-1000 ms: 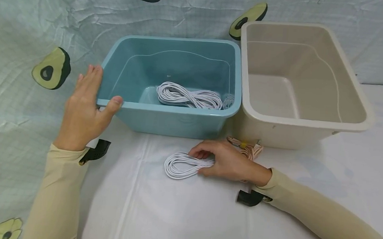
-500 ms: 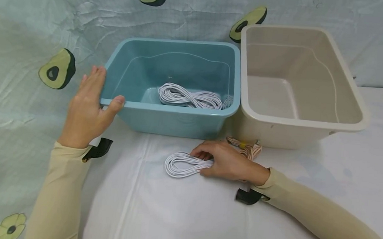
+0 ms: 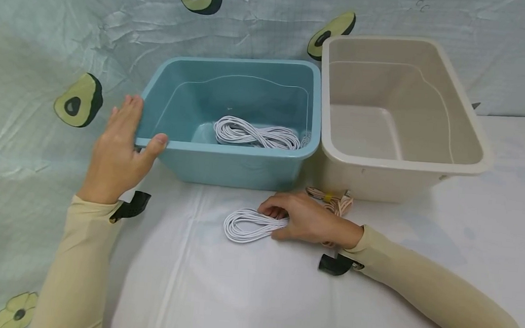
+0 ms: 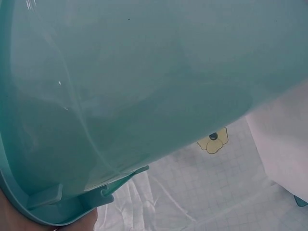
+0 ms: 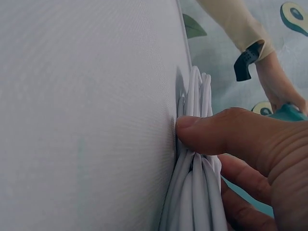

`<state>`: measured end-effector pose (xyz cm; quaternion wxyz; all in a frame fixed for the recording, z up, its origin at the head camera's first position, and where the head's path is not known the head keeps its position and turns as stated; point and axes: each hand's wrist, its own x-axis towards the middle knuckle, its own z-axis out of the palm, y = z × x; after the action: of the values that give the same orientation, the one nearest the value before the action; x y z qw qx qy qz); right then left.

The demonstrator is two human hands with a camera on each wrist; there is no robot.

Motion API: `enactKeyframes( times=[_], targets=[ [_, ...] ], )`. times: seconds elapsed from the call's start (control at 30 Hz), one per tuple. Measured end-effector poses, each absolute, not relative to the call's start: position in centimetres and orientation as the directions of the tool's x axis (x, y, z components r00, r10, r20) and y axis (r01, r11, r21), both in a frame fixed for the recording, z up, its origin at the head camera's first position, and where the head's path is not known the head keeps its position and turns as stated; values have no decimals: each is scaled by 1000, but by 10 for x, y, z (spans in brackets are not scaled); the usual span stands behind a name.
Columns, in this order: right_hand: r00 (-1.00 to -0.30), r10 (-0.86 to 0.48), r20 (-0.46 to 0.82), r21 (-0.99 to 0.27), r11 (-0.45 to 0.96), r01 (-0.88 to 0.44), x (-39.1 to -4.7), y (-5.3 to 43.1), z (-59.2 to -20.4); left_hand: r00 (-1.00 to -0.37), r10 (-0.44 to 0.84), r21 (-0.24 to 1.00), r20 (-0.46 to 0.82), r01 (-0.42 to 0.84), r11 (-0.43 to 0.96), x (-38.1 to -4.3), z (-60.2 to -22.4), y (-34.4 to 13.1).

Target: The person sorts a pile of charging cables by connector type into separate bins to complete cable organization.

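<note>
My left hand rests on the left front corner of a blue plastic bin, fingers straight along its side and thumb on the front rim. Inside that bin lies a looped white cable. On the table in front, my right hand holds one end of a second coiled white cable, its loop sticking out to the left. The right wrist view shows the thumb pressed against the narrow middle of this coiled bundle, with fingers on its other side.
To the right of the blue bin stands a larger beige bin, rims side by side. A pinkish-tan cable with a yellow tie lies before it, partly behind my right hand. An avocado-print sheet hangs behind the white-covered table.
The head view has shifted slightly, so the bins appear a little lower and further left. Both hands keep their places on the blue bin and the white cable.
</note>
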<state>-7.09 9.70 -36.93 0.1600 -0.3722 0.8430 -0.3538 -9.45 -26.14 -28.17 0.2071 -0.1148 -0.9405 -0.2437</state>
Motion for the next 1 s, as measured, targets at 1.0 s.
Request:
enactKeyframes(
  times=[1.0],
  targets=[
    [-675, -738, -2, -764, 437, -475, -66, 99, -359, -877, 87, 451, 473, 325, 831, -97, -287, -261]
  ],
)
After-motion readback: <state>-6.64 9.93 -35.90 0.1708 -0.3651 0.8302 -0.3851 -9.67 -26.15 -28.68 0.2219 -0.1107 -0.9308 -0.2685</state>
